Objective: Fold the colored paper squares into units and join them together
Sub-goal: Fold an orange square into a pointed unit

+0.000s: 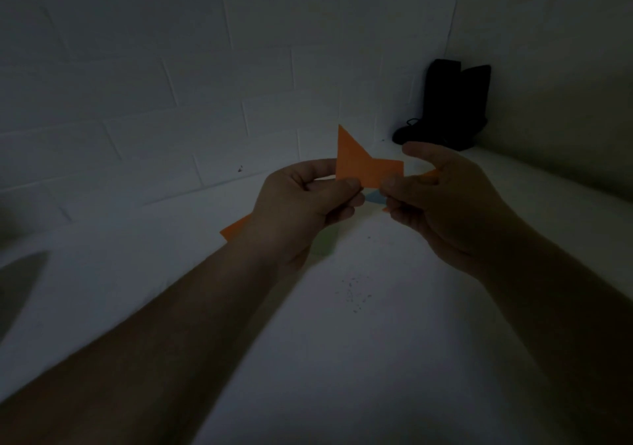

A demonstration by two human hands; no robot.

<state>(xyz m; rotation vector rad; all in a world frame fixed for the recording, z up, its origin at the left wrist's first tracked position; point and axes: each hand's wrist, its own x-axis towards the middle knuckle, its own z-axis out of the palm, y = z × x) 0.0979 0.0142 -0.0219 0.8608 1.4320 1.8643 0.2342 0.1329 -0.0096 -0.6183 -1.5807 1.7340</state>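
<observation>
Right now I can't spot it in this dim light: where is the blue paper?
Head view, center: a sliver of blue paper shows just below the folded orange unit, between the left hand and right hand.

folded orange paper unit, pointed flap up, pinched between both hands, blue paper beneath

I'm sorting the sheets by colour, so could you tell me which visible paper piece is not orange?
The blue paper, peeking out just below the folded orange piece, between both thumbs.
</observation>
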